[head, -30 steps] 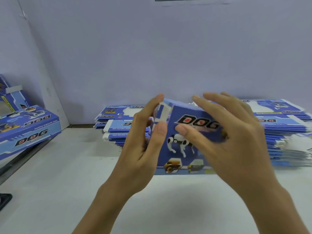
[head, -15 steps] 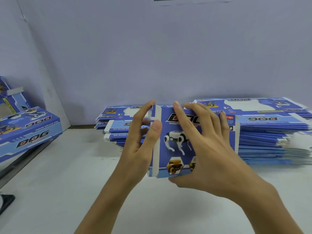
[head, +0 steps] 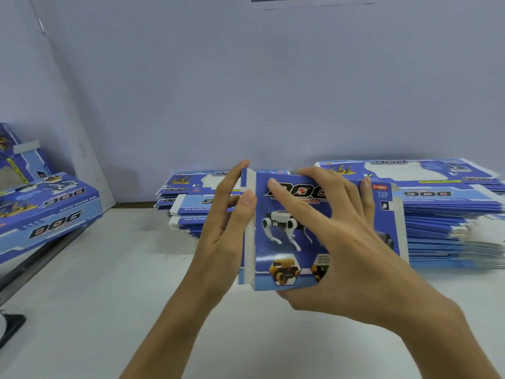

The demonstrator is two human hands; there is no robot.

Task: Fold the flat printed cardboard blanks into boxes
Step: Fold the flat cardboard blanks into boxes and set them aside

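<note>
A half-folded blue DOG box blank [head: 289, 233] stands upright on the white table [head: 109, 296], just in front of the stacks of flat blanks [head: 448, 214]. The left hand [head: 221, 236] pinches its white side flap [head: 249, 236] between thumb and fingers; the right hand [head: 344, 242] grips its front with spread fingers, thumb under the bottom edge

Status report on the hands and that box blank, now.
Left hand pinches the white side flap. Right hand grips the blue printed cardboard blank, part-folded, upright. Flat blank stacks behind, nothing blocking.
</note>
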